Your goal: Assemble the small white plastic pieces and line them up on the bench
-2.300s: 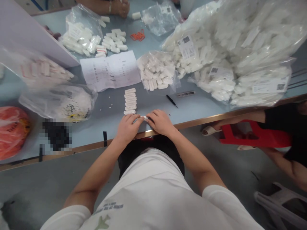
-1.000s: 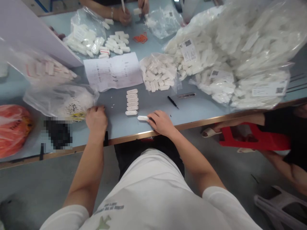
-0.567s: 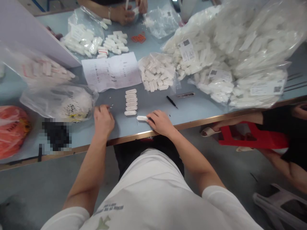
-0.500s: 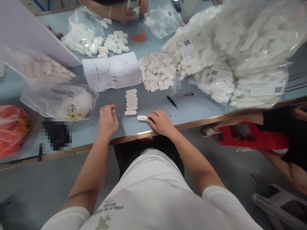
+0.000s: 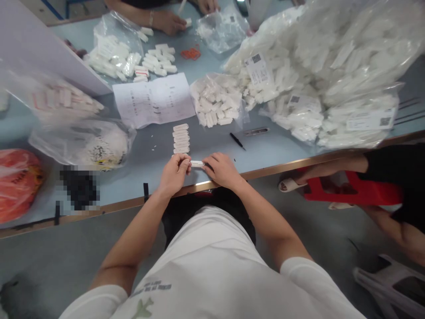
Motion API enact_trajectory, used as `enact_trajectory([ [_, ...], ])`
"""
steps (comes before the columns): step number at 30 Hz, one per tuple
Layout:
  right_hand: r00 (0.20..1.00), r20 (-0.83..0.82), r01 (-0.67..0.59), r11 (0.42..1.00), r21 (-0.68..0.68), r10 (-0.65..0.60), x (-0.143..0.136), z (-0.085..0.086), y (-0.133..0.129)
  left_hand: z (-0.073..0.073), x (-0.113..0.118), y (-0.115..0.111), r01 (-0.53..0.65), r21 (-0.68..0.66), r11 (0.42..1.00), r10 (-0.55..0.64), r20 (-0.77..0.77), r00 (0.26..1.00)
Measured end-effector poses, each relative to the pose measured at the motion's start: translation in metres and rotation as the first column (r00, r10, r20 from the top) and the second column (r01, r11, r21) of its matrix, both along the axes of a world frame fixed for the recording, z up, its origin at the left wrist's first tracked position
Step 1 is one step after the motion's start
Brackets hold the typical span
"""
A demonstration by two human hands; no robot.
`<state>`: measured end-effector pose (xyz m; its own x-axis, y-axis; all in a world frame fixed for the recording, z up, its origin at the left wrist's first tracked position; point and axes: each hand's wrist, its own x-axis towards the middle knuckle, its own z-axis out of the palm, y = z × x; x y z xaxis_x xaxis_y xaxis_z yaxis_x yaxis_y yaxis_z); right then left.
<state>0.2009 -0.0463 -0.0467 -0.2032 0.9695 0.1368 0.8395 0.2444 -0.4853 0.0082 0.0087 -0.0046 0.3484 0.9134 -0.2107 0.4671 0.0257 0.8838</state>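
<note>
A small white slotted strip point(image 5: 197, 164) lies near the table's front edge, between my two hands. My right hand point(image 5: 221, 168) has its thumb and fingers closed on the strip's right end. At the left end, my left hand point(image 5: 175, 172) is pinched; whatever its fingertips hold is too small to make out. Just beyond my left hand, several similar white pieces point(image 5: 181, 138) are stacked in a column, the nearest one partly hidden by my fingers. Tiny white bits point(image 5: 153, 145) lie to the left of the column.
A printed sheet point(image 5: 154, 99) and a bag of white parts point(image 5: 217, 99) lie farther back. A black pen-like tool point(image 5: 237, 141) and metal snips point(image 5: 256, 131) are to the right. Large filled bags point(image 5: 318, 57) cover the back right. Another person's hand point(image 5: 172, 23) is across the table.
My left hand has moved right, from beside the column to the left end of the strip. My right hand stays on the strip. Across the table, the other person's hands have shifted apart.
</note>
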Motion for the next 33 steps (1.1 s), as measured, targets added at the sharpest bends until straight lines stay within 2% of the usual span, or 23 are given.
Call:
enact_trajectory([
  [3, 1.000, -0.008, 0.000, 1.000, 0.007, 0.000, 0.000, -0.003, 0.000, 0.003, 0.000, 0.001, 0.011, -0.132, 0.991, 0.004, 0.112, 0.994],
  [5, 1.000, -0.006, -0.001, 1.000, 0.011, 0.001, 0.000, -0.004, 0.000, 0.004, 0.000, 0.000, 0.008, -0.156, 0.988, 0.014, 0.136, 0.991],
  [8, 1.000, -0.005, 0.000, 1.000, 0.011, 0.000, 0.000, -0.003, 0.000, 0.003, -0.001, -0.001, -0.014, -0.091, 0.996, 0.021, 0.078, 0.997],
  [11, 1.000, -0.012, -0.004, 1.000, -0.001, 0.004, 0.000, -0.001, 0.000, 0.001, -0.002, -0.001, 0.027, 0.082, 0.996, -0.017, -0.117, 0.993],
  [13, 1.000, -0.016, -0.008, 1.000, -0.008, 0.008, 0.001, 0.000, 0.000, -0.002, -0.003, -0.001, 0.127, 0.231, 0.965, -0.062, -0.270, 0.961],
  [15, 1.000, -0.017, -0.012, 1.000, -0.005, 0.012, 0.001, 0.000, 0.000, -0.007, -0.003, -0.001, 0.232, 0.368, 0.900, -0.089, -0.368, 0.926],
  [19, 1.000, -0.022, -0.022, 1.000, 0.007, 0.022, 0.001, -0.002, 0.000, -0.018, -0.002, -0.002, 0.354, 0.526, 0.773, -0.108, -0.441, 0.891],
  [24, 1.000, -0.027, -0.014, 1.000, -0.006, 0.014, 0.001, -0.004, 0.000, -0.022, 0.003, -0.003, 0.419, 0.587, 0.693, -0.102, -0.495, 0.863],
  [33, 0.999, -0.024, -0.025, 1.000, 0.001, 0.025, 0.002, -0.002, 0.000, -0.018, 0.005, -0.004, 0.513, 0.572, 0.640, -0.120, -0.585, 0.802],
])
